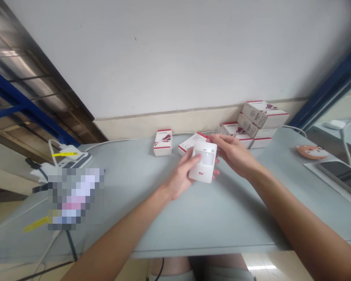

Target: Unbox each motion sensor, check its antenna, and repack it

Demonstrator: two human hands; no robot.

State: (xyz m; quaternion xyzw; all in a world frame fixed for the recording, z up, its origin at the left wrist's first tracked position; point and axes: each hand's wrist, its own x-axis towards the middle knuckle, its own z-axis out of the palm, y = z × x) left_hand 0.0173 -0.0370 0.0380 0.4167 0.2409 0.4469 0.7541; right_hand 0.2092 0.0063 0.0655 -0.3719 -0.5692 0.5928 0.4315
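- Holding a white plastic PIR motion sensor [203, 162] upright between both hands, over a pale grey table [175, 222]
- Faceted lens dome [207, 158] high on the front face; small red label [204, 176] near the bottom
- Left hand [179, 177]: fingers curled behind the housing, thumb pressed on the front beside the dome
- Right hand [234, 154]: fingers closed over the top edge
- Red-and-white product boxes [163, 143] beyond, some stacked at the far edge

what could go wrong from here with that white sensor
The white motion sensor seems to be held above the grey table by the left hand and right hand, so a slip could knock it against the tabletop. A left fingertip sits beside its lens, which might get smudged. The stacked boxes stand close to the right hand and could topple if bumped.
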